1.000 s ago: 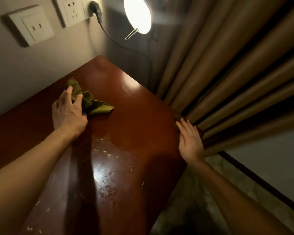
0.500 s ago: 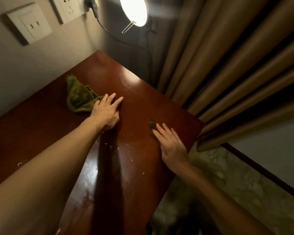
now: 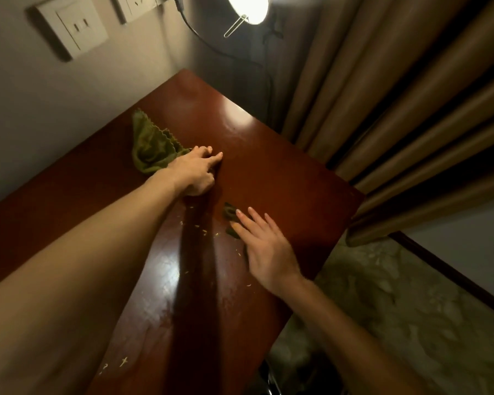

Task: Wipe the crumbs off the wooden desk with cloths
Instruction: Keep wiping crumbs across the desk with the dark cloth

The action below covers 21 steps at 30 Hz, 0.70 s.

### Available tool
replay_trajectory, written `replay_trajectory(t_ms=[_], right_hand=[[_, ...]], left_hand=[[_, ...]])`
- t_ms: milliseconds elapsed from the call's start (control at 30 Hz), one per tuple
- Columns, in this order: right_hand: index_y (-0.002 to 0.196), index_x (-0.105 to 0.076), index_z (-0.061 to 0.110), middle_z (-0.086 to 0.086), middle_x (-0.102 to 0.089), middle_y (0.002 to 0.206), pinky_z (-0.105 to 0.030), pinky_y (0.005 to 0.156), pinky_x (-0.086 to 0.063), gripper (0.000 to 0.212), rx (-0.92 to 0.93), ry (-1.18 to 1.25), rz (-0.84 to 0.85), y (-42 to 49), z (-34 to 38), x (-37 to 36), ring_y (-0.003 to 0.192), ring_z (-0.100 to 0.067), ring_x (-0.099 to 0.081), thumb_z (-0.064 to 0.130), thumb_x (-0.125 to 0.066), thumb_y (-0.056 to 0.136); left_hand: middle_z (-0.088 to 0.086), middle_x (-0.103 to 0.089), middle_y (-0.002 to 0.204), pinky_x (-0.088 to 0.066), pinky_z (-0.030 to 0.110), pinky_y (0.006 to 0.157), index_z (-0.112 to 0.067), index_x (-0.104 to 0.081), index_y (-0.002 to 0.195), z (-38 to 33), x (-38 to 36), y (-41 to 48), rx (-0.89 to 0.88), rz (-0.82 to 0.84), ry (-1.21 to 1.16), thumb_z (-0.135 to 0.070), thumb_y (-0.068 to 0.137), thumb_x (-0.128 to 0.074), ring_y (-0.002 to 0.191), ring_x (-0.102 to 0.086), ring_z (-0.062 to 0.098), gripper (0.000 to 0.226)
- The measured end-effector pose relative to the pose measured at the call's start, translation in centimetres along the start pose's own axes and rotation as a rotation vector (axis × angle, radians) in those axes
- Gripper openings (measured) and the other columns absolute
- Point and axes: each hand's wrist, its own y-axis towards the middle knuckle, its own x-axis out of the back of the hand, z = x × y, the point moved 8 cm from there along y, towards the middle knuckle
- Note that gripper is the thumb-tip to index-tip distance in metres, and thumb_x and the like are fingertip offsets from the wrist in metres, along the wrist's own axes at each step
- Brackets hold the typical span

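**Desk Wiping: Hand and Cloth Positions**

1. Markings. The wall switch plate (image 3: 80, 27) shows two small rocker marks. The socket plate (image 3: 137, 7) shows pin slots. Any lettering on either is too small to tell.

2. Left hand (image 3: 196, 172). The arm reaches diagonally across the wooden desk (image 3: 283, 181) from the near left. The palm faces down on the near corner of the green cloth (image 3: 151, 149). The rest of the cloth trails bunched behind the hand, toward the wall edge. The index finger lies straight and the other fingers are bent at the knuckles. Whether they pinch the fabric is hidden.

3. Right hand (image 3: 265, 246). The hand lies flat, palm down, with fingers straight and slightly spread. It presses a dark cloth (image 3: 230, 216) against the desk near the right edge. Only the cloth's far edge shows beyond the fingertips.

4. Crumbs (image 3: 203, 230). Pale flecks lie between the two hands, and more lie near the front edge.

5. Surroundings. A lit lamp (image 3: 247, 7) and its cable (image 3: 206, 38) are behind the desk. A curtain (image 3: 397, 95) hangs at the right.
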Motion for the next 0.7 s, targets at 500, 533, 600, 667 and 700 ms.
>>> replay_trajectory(t_ms=[500, 533, 600, 667, 700], right_hand=[[0.150, -0.053, 0.018, 0.000, -0.041, 0.163, -0.047, 0.129, -0.021, 0.057, 0.009, 0.020, 0.036, 0.0, 2.9, -1.6, 0.156, -0.023, -0.029, 0.018, -0.034, 0.097], [0.149, -0.054, 0.017, -0.001, -0.043, 0.162, -0.047, 0.129, -0.022, 0.055, 0.020, 0.036, 0.016, 0.2, 2.5, -1.4, 0.155, -0.023, -0.030, 0.017, -0.035, 0.097], [0.152, -0.051, 0.016, -0.003, -0.043, 0.162, -0.048, 0.129, -0.022, 0.055, -0.031, 0.026, -0.013, 1.3, 0.7, -0.8, 0.155, -0.023, -0.030, 0.011, -0.041, 0.098], [0.156, -0.045, 0.018, -0.002, -0.039, 0.165, -0.041, 0.130, -0.012, 0.055, -0.156, -0.011, -0.052, 3.6, -2.0, -0.1, 0.157, -0.020, -0.026, 0.009, -0.045, 0.102], [0.157, -0.044, 0.020, 0.000, -0.037, 0.166, -0.035, 0.130, -0.004, 0.053, -0.231, -0.016, -0.068, 4.9, -3.1, 0.3, 0.158, -0.018, -0.023, 0.010, -0.046, 0.105]], left_hand=[[0.001, -0.020, 0.173, 0.000, 0.043, 0.131, -0.029, -0.042, 0.157, 3.5, 3.1, -2.5, -0.168, -0.344, 0.077, -0.017, 0.097, -0.055, 0.162, -0.008, 0.021, 0.063], [0.003, -0.024, 0.172, -0.002, 0.045, 0.131, -0.029, -0.045, 0.156, 4.9, 3.8, -3.5, -0.130, -0.426, 0.104, -0.021, 0.097, -0.058, 0.161, -0.011, 0.023, 0.061], [0.006, -0.037, 0.161, -0.016, 0.048, 0.127, -0.029, -0.052, 0.151, 8.2, 4.7, -5.5, -0.045, -0.526, 0.136, -0.032, 0.100, -0.060, 0.153, -0.028, 0.029, 0.052], [0.007, -0.048, 0.143, -0.035, 0.050, 0.115, -0.028, -0.056, 0.148, 11.5, 4.8, -7.1, 0.012, -0.525, 0.163, -0.042, 0.101, -0.059, 0.135, -0.043, 0.032, 0.049], [0.006, -0.050, 0.137, -0.040, 0.050, 0.110, -0.030, -0.055, 0.149, 13.0, 4.4, -7.7, 0.024, -0.501, 0.166, -0.045, 0.102, -0.058, 0.129, -0.047, 0.031, 0.049]])
